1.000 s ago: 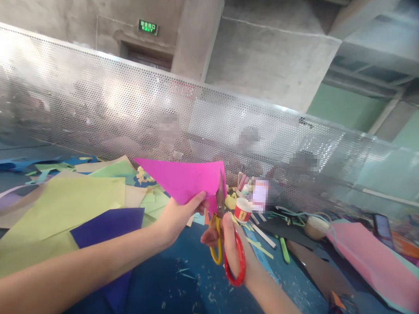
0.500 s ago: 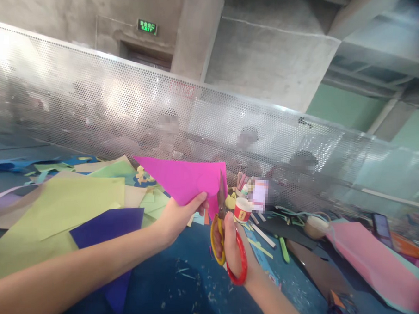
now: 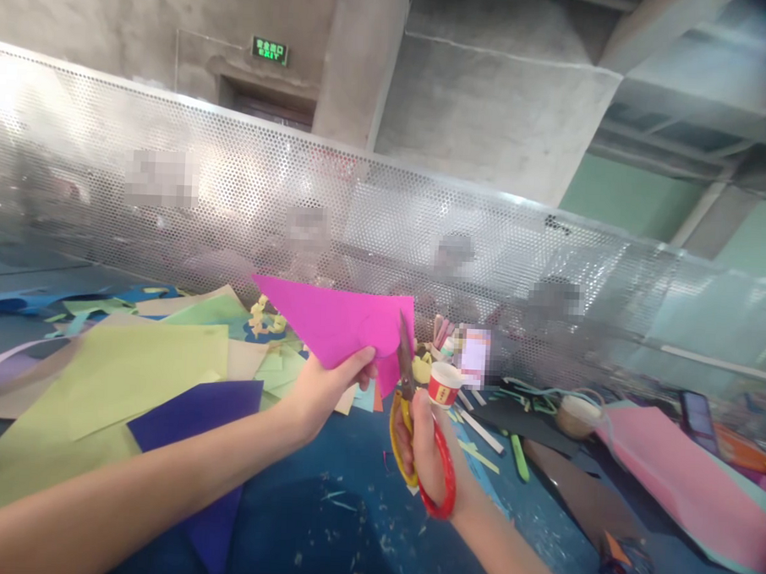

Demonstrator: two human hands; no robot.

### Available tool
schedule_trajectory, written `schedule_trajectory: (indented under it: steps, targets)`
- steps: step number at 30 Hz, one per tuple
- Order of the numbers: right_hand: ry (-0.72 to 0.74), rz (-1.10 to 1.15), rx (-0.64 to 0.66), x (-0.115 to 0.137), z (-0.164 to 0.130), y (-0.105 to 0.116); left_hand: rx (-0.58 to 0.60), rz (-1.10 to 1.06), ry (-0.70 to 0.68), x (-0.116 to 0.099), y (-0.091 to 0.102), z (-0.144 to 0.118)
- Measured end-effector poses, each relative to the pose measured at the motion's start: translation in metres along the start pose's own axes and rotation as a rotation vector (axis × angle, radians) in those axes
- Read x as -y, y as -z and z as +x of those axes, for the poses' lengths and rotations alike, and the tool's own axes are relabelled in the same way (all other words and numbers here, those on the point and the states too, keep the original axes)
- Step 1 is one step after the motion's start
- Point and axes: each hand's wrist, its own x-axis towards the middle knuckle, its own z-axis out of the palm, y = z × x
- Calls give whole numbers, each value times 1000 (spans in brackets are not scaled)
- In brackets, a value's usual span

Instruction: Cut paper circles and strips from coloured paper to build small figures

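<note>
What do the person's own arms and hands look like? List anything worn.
Both forearms are bare, with no sleeves in view. The left hand and right hand wear no gloves. No watch, bracelet or ring shows, and no markings are visible.

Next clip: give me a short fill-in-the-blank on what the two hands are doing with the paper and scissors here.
1. The left hand holds up a folded sheet of ____ paper.
2. The right hand grips scissors with one yellow handle loop and one ____ loop.
3. The scissor blades meet the paper at its ____ edge.
4. Just right of the blades stands a small red-and-white paper ____ on the blue table.

Missing words: pink (magenta); red; right; cup
</note>
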Motion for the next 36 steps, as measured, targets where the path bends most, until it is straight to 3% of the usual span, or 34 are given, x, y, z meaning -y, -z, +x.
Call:
schedule_trajectory:
  steps: [15, 23, 26, 29, 36]
  targets:
    - [-23, -131, 80, -8, 8, 10, -34, 15, -33, -3, 9, 10]
    - [-45, -126, 12, 2, 3, 4, -28, -21, -23, -3, 17, 17]
    - [-67, -91, 81, 3, 2, 4, -37, -35, -11, -1, 18, 18]
    - [-91, -46, 119, 0, 3, 4, -61, -82, 11, 1, 16, 17]
    - [-73, -53, 55, -1, -1, -2, -133, -132, 76, -1, 3, 7]
